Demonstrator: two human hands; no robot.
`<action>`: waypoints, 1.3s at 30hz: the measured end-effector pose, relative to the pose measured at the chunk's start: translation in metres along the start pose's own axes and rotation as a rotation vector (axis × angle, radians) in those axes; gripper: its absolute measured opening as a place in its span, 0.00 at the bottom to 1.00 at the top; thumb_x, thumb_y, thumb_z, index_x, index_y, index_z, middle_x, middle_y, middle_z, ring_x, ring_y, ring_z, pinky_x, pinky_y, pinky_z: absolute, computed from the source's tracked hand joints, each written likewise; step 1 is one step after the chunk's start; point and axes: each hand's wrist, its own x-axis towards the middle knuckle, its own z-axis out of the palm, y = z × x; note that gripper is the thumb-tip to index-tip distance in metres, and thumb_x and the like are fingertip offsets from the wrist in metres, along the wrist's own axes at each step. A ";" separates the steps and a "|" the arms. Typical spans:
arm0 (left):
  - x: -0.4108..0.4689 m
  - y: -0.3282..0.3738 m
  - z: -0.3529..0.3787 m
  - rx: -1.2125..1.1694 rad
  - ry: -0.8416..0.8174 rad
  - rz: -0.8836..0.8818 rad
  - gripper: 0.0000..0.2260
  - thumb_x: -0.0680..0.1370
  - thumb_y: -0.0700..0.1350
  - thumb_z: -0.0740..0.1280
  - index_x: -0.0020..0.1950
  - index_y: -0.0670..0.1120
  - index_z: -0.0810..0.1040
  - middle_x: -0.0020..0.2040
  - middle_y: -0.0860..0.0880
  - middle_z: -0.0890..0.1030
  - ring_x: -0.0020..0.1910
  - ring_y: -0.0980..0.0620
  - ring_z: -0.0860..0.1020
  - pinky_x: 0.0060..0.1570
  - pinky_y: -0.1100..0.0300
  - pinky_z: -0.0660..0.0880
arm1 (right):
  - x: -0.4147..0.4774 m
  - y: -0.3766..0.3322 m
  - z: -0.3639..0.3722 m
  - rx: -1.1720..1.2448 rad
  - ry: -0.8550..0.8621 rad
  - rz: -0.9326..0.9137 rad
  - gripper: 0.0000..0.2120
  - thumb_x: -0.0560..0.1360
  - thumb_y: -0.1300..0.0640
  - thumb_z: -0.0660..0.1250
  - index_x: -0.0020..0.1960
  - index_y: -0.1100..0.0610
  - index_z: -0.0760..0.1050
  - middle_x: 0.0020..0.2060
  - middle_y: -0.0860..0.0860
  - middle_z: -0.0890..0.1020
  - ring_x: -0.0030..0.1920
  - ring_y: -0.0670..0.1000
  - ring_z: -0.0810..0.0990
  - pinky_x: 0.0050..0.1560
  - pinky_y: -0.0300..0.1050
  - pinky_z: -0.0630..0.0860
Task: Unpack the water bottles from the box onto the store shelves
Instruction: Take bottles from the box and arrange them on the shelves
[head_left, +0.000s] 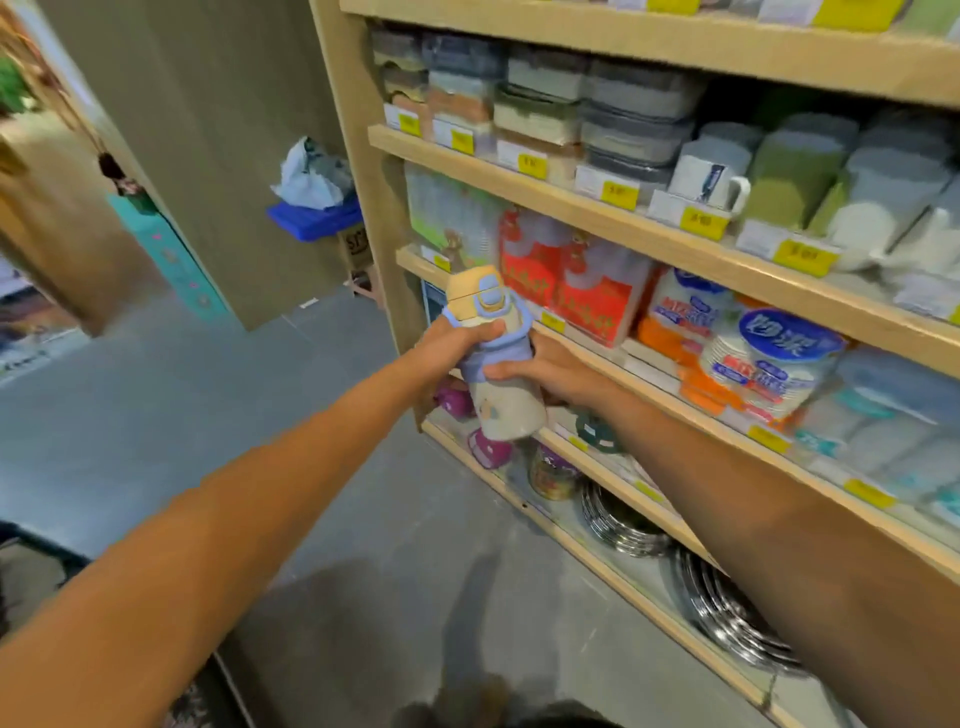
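1. The wooden store shelves (649, 236) fill the right side, stocked with containers, mugs and packs of paper plates (769, 364).
2. The water bottle (511, 410), cream with a blue collar and a yellow lid, is held tilted in the air before the lower shelves' left end.
3. The left hand (452, 340) curls its fingers round the bottle's neck, just under the lid; the right hand (550, 376) grips the body, thumb across the front, fingers hidden behind.
4. Purple items (454, 401) sit just behind the bottle.

Two big white Chinese signs are printed on the blue pack label (789, 335). The numbers on the yellow price tags (704, 222) are blurred.
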 end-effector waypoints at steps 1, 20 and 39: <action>0.008 0.004 -0.009 0.002 0.005 0.004 0.11 0.79 0.47 0.65 0.61 0.52 0.75 0.47 0.53 0.79 0.40 0.58 0.77 0.33 0.68 0.73 | 0.011 -0.006 0.001 -0.008 -0.005 -0.010 0.18 0.68 0.53 0.75 0.57 0.45 0.77 0.52 0.46 0.84 0.50 0.45 0.83 0.49 0.44 0.80; 0.208 0.119 -0.203 0.049 -0.308 0.225 0.07 0.75 0.52 0.69 0.52 0.54 0.77 0.47 0.52 0.80 0.45 0.49 0.79 0.39 0.57 0.77 | 0.219 -0.158 0.021 -0.103 0.422 -0.102 0.19 0.72 0.56 0.73 0.61 0.49 0.75 0.53 0.43 0.83 0.52 0.40 0.82 0.49 0.35 0.76; 0.317 0.345 -0.321 -0.311 -0.501 0.703 0.43 0.64 0.64 0.70 0.73 0.52 0.59 0.66 0.51 0.75 0.58 0.52 0.78 0.52 0.52 0.78 | 0.330 -0.435 -0.028 -0.477 0.851 -0.399 0.06 0.74 0.53 0.70 0.49 0.51 0.77 0.42 0.44 0.82 0.39 0.40 0.81 0.41 0.34 0.77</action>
